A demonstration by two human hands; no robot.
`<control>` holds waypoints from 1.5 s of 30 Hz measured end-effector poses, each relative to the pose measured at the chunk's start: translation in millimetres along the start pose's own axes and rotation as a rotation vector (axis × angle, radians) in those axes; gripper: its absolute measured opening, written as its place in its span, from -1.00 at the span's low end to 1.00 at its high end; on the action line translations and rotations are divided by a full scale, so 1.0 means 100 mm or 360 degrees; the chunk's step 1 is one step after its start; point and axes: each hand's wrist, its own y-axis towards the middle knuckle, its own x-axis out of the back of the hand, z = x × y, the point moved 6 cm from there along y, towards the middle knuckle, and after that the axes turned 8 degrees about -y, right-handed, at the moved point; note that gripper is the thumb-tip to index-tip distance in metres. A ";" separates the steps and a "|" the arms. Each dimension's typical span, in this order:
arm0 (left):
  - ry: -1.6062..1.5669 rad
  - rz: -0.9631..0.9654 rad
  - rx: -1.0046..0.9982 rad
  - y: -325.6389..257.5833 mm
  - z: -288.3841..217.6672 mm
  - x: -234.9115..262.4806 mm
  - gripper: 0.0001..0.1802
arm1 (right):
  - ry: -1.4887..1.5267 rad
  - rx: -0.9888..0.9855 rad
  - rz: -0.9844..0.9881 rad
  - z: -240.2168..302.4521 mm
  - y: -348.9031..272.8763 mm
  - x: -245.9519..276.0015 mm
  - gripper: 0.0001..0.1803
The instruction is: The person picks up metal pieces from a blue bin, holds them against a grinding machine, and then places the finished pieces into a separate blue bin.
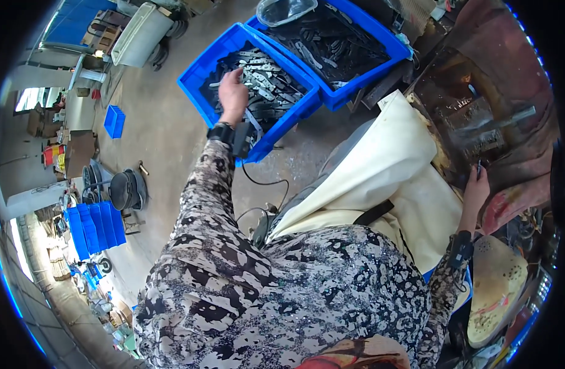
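Note:
My left hand (233, 96) is over the nearer blue bin (199, 92), its fingers curled closed at the pile of flat, silvery and dark metal pieces (261, 77). Whatever it grips is hidden by the hand; one pale piece shows beside its fingers. My right hand (477, 187) is at the front of a brown, stained work surface (442, 111). Its fingers are pinched on a small, thin dark piece (479, 165) that points away from me. Near that piece, a metal block (484, 140) sits on the stained surface.
Another blue bin (356, 92) with dark pieces adjoins the first, a clear plastic tub (285, 9) on it. A cream cloth (381, 160) covers my lap. A black cable (264, 183) runs from my left wrist. Blue crates (96, 229) and a round dark seat (125, 190) stand left.

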 end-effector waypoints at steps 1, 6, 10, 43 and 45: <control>0.0103 0.0130 0.0077 0.01 0.09 0.04 -0.67 | -0.0011 -0.0008 0.0011 -0.03 -0.01 0.00 -0.68; 0.0367 0.0482 0.0086 -0.10 0.30 -0.01 -0.67 | -0.0019 -0.0013 0.0043 -0.02 0.01 -0.02 -0.67; 0.0383 0.0698 -0.0259 -0.25 0.00 -0.25 -0.66 | -0.0075 -0.0009 0.0042 -0.01 0.01 -0.01 -0.67; -0.1827 0.0775 0.1312 0.23 -1.60 -1.32 -0.67 | -0.0048 -0.0172 0.0095 0.16 -0.05 0.14 -0.71; -0.1537 0.0903 0.1152 0.30 -1.61 -1.54 -0.67 | -0.0065 -0.0184 0.0094 0.17 -0.05 0.15 -0.71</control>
